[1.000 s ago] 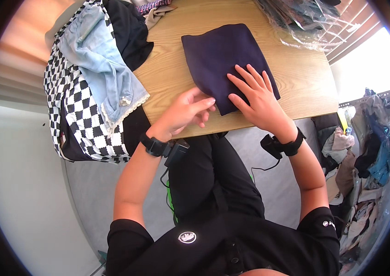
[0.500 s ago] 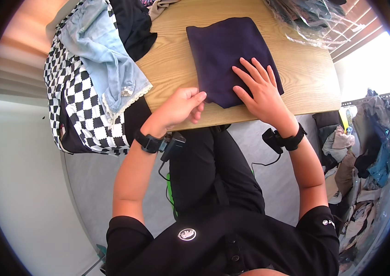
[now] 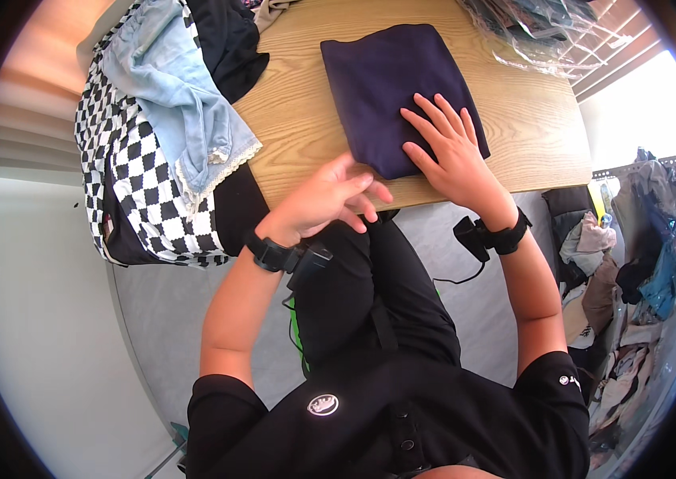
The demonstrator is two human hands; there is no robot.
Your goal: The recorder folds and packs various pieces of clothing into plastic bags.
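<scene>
Landmark: navy cloth (image 3: 386,88). Qty 1; flat, seemingly folded, on wood tbl (image 3: 290,128), nr. its front edge. Long axis: approx. away from wearer, far end leaning slightly L; sides close to equal, so hard to be sure.

R hand (image 3: 454,156): the nearer one, on top of navy cloth toward its near R corner. Palm down, fingers straight & fanned, nothing gripped. Cloth extends beyond fingers & to their L.

L hand (image 3: 320,198): at near L corner of navy cloth. Fingers loosely bent, spread apart, no grip seen. Cloth lies beyond fingers & to their R. Contact w/ corner: can't tell.

Surrounds, re navy cloth:
- Lt-blue garment (image 3: 170,92), lacy hem: L, well apart.
- Blk/wht checked cloth (image 3: 145,180): L, beneath lt-blue garment.
- Blk cloth (image 3: 230,52): L, b/w lt-blue garment & navy cloth.
- Clear-plastic bundle (image 3: 525,32): far R.
- Misc. garments (image 3: 597,291), some bagged: R, off tbl, nearer wearer.

Labels/writing: none seen on navy cloth. Wearer's blk shirt (image 3: 450,415), on near side of it: pale oval badge (image 3: 323,405) w/ animal-like figure; pale sleeve mark (image 3: 568,381), R arm, too small to read.
</scene>
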